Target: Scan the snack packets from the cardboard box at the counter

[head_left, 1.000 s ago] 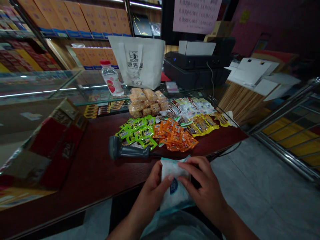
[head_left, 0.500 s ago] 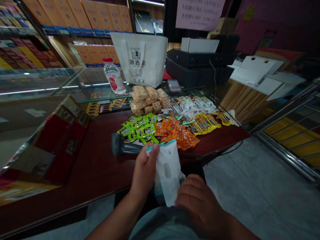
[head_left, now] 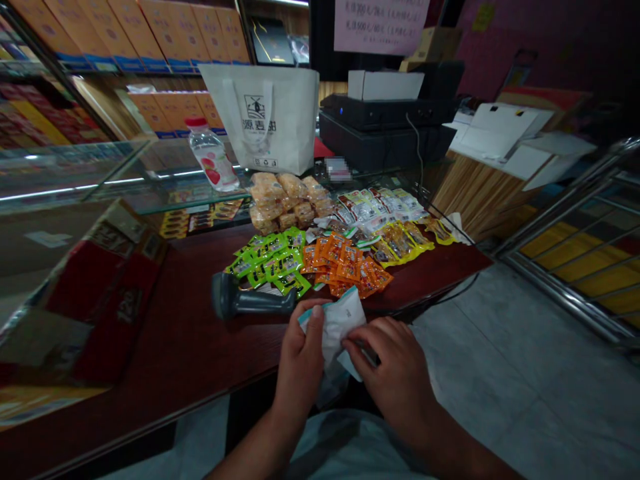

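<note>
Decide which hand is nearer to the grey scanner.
Left. The left hand is close to the grey scanner, near its handle end; the right hand is farther to the right.

- Shop, by fittings and stock.
- Counter (head_left: 200,340), dark red; barcode scanner (head_left: 253,302) on it.
- Glass display case (head_left: 117,175), along counter's back edge.
- Shelves (head_left: 97,100), rows of matching orange boxes (head_left: 173,33).
- Pink notice (head_left: 380,27), sums in yuan.
- Small packets (head_left: 277,253), green and orange, heaped toward counter's right end.
</note>
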A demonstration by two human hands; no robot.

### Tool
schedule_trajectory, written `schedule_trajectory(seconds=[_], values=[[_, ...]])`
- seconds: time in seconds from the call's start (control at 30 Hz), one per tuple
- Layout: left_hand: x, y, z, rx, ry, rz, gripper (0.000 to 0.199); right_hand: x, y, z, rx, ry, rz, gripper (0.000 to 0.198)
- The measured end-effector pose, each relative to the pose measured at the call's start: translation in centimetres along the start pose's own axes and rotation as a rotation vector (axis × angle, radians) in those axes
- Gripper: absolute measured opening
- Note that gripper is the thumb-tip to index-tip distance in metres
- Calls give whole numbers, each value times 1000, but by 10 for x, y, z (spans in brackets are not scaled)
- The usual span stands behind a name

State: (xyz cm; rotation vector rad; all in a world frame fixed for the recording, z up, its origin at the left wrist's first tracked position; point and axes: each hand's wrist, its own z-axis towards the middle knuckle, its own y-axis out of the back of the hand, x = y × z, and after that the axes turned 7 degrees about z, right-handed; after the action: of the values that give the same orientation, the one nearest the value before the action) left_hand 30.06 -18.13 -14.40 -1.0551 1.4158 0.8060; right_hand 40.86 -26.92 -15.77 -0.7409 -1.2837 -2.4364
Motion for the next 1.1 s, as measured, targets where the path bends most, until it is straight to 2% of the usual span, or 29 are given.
schedule_trajectory(seconds=[0.17, 0.27, 0.4, 0.53, 0.67, 0.8, 0.93, 1.03, 1.1], values=[[2, -1, 0, 23, 48, -55, 43, -4, -1, 2, -8, -50, 113, 13], [3, -7, -1, 84, 159, -175, 51, -6, -2, 4, -69, -66, 240, 15], [3, -15, -6, 206, 306, -366, 57, -5, -4, 5, -99, -205, 564, 13], [7, -18, -4, 170, 364, -396, 60, -11, 0, 3, -49, -350, 956, 13], [7, -19, -2, 72, 344, -371, 69, -23, 11, 2, 18, -281, 1297, 27], [6, -22, -6, 80, 323, -400, 74, -20, 26, 4, 37, -149, 1386, 36], [5, -26, -6, 82, 328, -386, 75, -7, 44, 8, 47, -186, 1515, 45], [5, -26, -3, 24, 352, -341, 73, -9, 62, 4, -86, -228, 1606, 57], [5, -24, -1, -17, 371, -324, 70, -21, 76, -3, -222, -186, 1636, 59]])
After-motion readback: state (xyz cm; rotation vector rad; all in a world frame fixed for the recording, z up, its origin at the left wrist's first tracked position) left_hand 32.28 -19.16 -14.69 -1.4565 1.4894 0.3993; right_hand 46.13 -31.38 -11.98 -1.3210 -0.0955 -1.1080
